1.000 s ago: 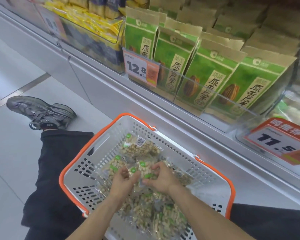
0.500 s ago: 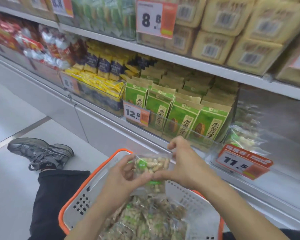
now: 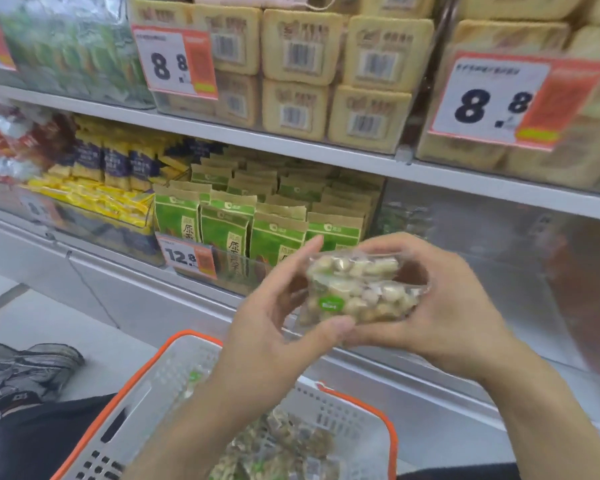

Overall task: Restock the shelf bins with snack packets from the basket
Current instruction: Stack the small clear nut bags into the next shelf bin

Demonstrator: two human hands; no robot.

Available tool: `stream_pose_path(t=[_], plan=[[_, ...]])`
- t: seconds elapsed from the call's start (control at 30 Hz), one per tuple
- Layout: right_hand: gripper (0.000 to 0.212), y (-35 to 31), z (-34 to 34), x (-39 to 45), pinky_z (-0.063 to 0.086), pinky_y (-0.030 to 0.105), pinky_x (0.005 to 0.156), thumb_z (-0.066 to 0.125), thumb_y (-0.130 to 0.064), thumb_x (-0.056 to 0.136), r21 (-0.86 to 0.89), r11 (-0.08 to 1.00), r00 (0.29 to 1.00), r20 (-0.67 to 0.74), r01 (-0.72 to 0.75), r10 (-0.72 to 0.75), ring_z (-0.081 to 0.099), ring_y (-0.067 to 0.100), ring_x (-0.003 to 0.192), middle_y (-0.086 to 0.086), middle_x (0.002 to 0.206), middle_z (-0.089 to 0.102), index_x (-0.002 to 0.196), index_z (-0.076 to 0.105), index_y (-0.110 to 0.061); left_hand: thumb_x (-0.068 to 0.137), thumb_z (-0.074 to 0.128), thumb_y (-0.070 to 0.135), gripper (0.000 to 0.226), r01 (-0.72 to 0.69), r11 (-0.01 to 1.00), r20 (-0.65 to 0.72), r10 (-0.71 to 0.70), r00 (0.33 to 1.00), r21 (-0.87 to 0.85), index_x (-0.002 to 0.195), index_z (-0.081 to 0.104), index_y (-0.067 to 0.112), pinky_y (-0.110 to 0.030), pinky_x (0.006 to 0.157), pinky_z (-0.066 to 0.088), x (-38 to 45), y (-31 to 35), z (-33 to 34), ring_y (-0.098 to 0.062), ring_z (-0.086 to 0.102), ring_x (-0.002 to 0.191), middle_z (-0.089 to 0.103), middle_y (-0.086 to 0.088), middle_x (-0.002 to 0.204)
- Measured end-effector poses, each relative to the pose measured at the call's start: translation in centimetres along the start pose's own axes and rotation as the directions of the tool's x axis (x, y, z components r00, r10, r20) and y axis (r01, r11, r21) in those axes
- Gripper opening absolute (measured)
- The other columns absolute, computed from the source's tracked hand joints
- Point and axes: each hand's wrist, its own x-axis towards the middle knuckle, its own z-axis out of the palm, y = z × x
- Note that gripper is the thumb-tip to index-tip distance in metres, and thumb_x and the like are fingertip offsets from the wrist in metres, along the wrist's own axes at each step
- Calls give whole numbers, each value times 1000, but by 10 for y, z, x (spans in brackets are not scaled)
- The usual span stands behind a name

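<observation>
Light: bright, even and diffuse, seemingly from overhead; no single source in view.
Shadows: soft and faint; the lower shelf [image 3: 499, 188] recess at right sits darker.
Glare: pale sheen on the clear shelf bin [image 3: 482, 237] front and on the silver wrappers [image 3: 0, 133] at far left.
Blur: motion smear across the whole frame; price tags [image 3: 175, 60] readable only in their large digits, small print lost.
Sharpest: the clear snack packets [image 3: 357, 292] between the hands.
Distortion: wide-angle bowing; shelf edges slant and curve toward the borders.
Softest: grey shoe [image 3: 25, 372] and basket [image 3: 354, 427] contents.

Both arms reach forward and the 2 hands meet, held up in front. The left hand [image 3: 274, 320] and the right hand [image 3: 444, 306] curl their fingers round clear snack packets [image 3: 357, 289] between them
</observation>
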Motion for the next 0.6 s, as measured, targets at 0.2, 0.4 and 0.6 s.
stream_pose_path(t=[0.2, 0.4, 0.6], plan=[[63, 25, -45, -19, 43, 4, 82, 94, -27, 56, -272, 962, 943, -320, 2, -92, 63, -4, 98, -24, 105, 66, 110, 61, -34, 87, 65, 50, 79, -146, 854, 44, 143, 989, 499, 151, 19, 45, -11, 110, 21, 25, -13, 37, 10, 17, 141, 18, 26, 152], [68, 76, -79, -31, 48, 7, 76, 98, -22, 48, -195, 920, 865, -448, -339, 224, 64, -10, 85, -20, 95, 67, 104, 62, -35, 82, 58, 66, 102, -74, 760, 84, 25, 996, 646, 158, 4, 25, -27, 120, 11, 38, -61, 60, -7, 12, 145, 15, 7, 161], [51, 126, -101, -4, 52, 11, 58, 94, -1, 53, 95, 835, 702, -494, -543, 513, 67, -7, 63, -3, 87, 72, 96, 68, -9, 84, 56, 65, 90, -151, 590, 36, 202, 979, 793, 149, 32, 9, -30, 111, 19, 44, -86, 69, -19, 47, 119, 55, -2, 128]])
